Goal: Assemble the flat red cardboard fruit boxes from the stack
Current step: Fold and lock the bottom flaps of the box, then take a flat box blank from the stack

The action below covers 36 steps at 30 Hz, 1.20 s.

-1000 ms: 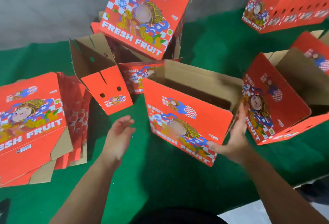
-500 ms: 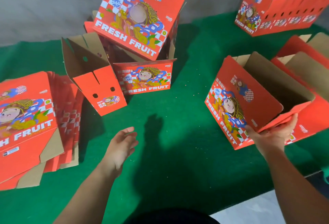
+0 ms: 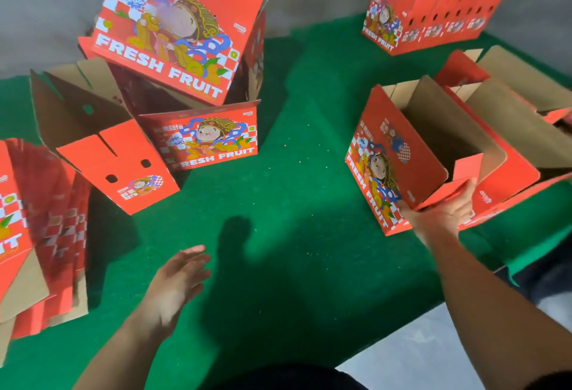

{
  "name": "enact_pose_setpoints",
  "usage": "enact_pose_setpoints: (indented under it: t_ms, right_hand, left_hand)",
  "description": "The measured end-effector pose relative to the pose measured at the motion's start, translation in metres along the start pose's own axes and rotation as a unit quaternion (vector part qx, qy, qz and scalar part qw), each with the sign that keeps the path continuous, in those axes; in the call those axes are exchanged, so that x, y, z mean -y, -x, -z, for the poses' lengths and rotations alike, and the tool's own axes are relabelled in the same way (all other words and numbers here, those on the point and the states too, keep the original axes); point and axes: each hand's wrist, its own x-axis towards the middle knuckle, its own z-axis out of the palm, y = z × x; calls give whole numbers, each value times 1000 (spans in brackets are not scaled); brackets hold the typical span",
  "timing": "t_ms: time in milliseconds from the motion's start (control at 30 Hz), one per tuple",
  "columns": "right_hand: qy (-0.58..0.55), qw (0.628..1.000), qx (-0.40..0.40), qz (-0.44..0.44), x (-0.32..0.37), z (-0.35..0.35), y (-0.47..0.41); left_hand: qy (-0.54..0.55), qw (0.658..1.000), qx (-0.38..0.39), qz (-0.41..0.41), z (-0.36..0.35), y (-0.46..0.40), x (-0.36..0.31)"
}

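The right hand (image 3: 441,213) holds w/ spread fingers the near end flap of the assembled red box (image 3: 399,157) standing on the green table (image 3: 278,234) at right, just beside other open boxes (image 3: 510,129), while the left hand (image 3: 176,281) hovers open and empty near the flat stack (image 3: 40,228) at left.
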Motion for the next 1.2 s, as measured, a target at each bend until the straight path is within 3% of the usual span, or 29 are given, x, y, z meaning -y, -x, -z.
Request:
enact_pose_setpoints:
  t_ms: [200, 300, 433, 500, 567, 633, 733, 800, 867, 933, 1000, 1033, 1100, 1167, 1200]
  right_hand:
    - [41, 996, -30, -77, -10, 21, -37]
    - [35, 983, -28, -179, 6, 23, -54]
    - [-134, 935, 118, -308, 42, -8, -36]
    - [-137, 925, 105, -337, 61, -37, 2]
    - [-125, 932, 94, -328, 90, -62, 50]
    - [-135, 935, 137, -298, 117, -85, 95]
    - [-145, 946, 238, -164, 148, -117, 150]
    - [-128, 937, 316, -81, 168, -134, 173]
    - [-119, 922, 368, -31, 191, -144, 187]
    - [-119, 910, 397, -8, 209, -151, 196]
    - [-114, 902, 417, 11, 220, -156, 204]
    - [-110, 897, 428, 18, 224, -158, 209]
    - [-103, 888, 448, 22, 230, -163, 219]
    - [-97, 876, 471, 26, 235, -168, 230]
    - [-97, 869, 483, 32, 239, -171, 236]
  left_hand:
    - [-13, 1000, 16, 2, -5, 3, -1]
    - [-12, 1000, 9, -3, -4, 5, -8]
    - [-5, 1000, 4, -2, -12, 5, -13]
    - [1, 1000, 12, -6, -23, 7, -15]
    - [10, 1000, 14, -18, -31, 7, -19]
    - [17, 999, 10, -28, -36, 10, -25]
    - [-8, 998, 1, -60, -34, 15, -38]
    - [-76, 989, -31, -127, -16, 14, -55]
    - [-212, 944, -125, -218, 24, 6, -76]
    - [-352, 855, -281, -259, 83, -6, -91]
    - [-398, 805, -409, -162, 144, -14, -93]
    - [-414, 808, -411, -78, 168, -15, -90]
    - [-495, 814, -301, 35, 201, -18, -76]
    - [-576, 790, -205, 37, 213, -17, -58]
    - [-590, 782, -201, 24, 212, -16, -50]
